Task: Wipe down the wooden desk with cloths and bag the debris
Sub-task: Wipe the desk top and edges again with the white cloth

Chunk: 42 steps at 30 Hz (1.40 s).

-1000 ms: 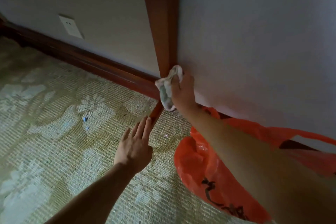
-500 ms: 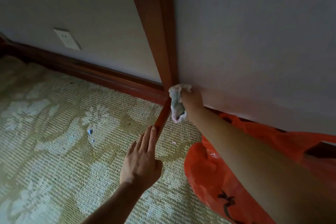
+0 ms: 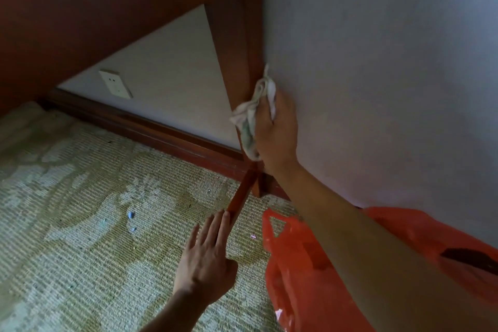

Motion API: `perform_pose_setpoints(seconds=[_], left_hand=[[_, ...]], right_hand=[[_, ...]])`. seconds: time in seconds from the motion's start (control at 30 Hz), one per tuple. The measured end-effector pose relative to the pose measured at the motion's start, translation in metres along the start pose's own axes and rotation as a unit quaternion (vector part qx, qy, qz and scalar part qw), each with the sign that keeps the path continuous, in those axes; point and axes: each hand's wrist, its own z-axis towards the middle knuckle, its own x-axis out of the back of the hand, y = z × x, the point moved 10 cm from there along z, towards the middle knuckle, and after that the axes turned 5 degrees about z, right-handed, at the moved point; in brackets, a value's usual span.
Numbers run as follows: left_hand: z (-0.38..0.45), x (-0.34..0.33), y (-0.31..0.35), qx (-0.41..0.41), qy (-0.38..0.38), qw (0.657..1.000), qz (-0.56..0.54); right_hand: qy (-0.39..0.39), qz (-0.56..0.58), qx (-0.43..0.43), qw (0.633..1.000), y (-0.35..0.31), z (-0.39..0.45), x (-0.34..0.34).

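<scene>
My right hand (image 3: 277,129) grips a crumpled white cloth (image 3: 254,110) and holds it against the back edge of the desk's reddish wooden leg (image 3: 234,67), where the leg meets the wall. Flat on the carpet lies my left hand (image 3: 206,259), fingers straight, fingertips beside the leg's foot rail (image 3: 239,197). An orange plastic bag (image 3: 299,272) lies on the floor at the right, partly under my right forearm. The underside of the desk (image 3: 80,8) fills the upper left.
A patterned green and cream carpet (image 3: 67,210) carries small blue bits (image 3: 130,215) and a pink scrap (image 3: 253,236). A wooden skirting board (image 3: 140,127) runs along the white wall, which has a socket plate (image 3: 115,83).
My right hand has slid the cloth up the leg from near the skirting. The view has tilted up, showing the desk underside. My left hand stays flat on the carpet.
</scene>
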Motion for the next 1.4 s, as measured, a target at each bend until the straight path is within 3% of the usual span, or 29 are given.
perform_pose_setpoints(seconds=[0.13,0.33,0.4,0.43,0.5,0.57,0.7,0.77,0.83,0.93,1.0,1.1,1.17,1.23,1.27,1.3,1.33,1.4], left_hand=[[-0.001,-0.001,-0.003,0.007,-0.018,0.999,0.028],[-0.001,0.024,0.001,0.008,-0.064,0.991,0.119],[-0.008,0.054,0.015,0.020,-0.119,0.985,0.123],[-0.011,0.076,0.026,0.021,-0.103,0.988,0.114],[-0.025,0.129,0.049,0.007,-0.026,0.993,0.117],[-0.048,0.197,0.070,-0.027,0.092,0.988,0.120],[-0.114,0.351,0.095,-0.054,0.305,0.942,0.127],[-0.157,0.411,0.103,-0.048,0.382,0.912,0.143],[-0.201,0.457,0.110,-0.046,0.437,0.884,0.157],[-0.255,0.504,0.107,-0.016,0.493,0.844,0.213],[-0.285,0.526,0.088,0.053,0.486,0.829,0.272],[-0.317,0.541,0.043,0.186,0.378,0.852,0.311],[-0.338,0.547,0.021,0.196,0.346,0.862,0.314],[-0.354,0.552,0.007,0.155,0.342,0.876,0.304],[-0.358,0.550,0.000,0.147,0.330,0.882,0.301],[-0.362,0.548,-0.005,0.151,0.318,0.888,0.298],[-0.366,0.547,-0.009,0.159,0.306,0.894,0.287],[-0.372,0.553,-0.016,0.151,0.306,0.911,0.234]], right_hand=[[-0.096,-0.023,-0.121,0.988,0.011,0.005,0.003],[-0.062,-0.011,0.065,0.996,-0.129,0.095,0.006],[-0.056,-0.018,0.074,0.996,-0.144,0.093,0.005],[-0.069,-0.024,0.048,0.996,-0.139,0.086,0.006],[-0.114,-0.048,-0.056,0.991,-0.122,0.067,0.013],[-0.121,-0.055,-0.087,0.987,-0.135,0.057,0.028],[-0.081,-0.029,0.040,0.996,-0.241,0.080,0.030],[-0.074,-0.024,0.009,0.997,-0.263,0.086,0.018],[-0.065,-0.030,0.003,0.997,-0.285,0.058,0.015],[-0.123,0.003,0.098,0.988,-0.346,-0.039,0.010],[-0.213,0.058,0.193,0.956,-0.386,-0.106,0.001],[-0.274,0.017,0.324,0.905,-0.410,-0.152,-0.016],[-0.220,0.010,0.236,0.947,-0.394,-0.126,-0.016],[-0.146,0.022,0.036,0.988,-0.368,-0.095,-0.004],[-0.133,0.032,-0.046,0.990,-0.360,-0.088,-0.001],[-0.132,0.037,-0.065,0.988,-0.365,-0.085,-0.001],[-0.134,0.038,-0.029,0.990,-0.385,-0.087,0.002],[-0.137,0.058,0.122,0.981,-0.448,-0.107,0.009]])
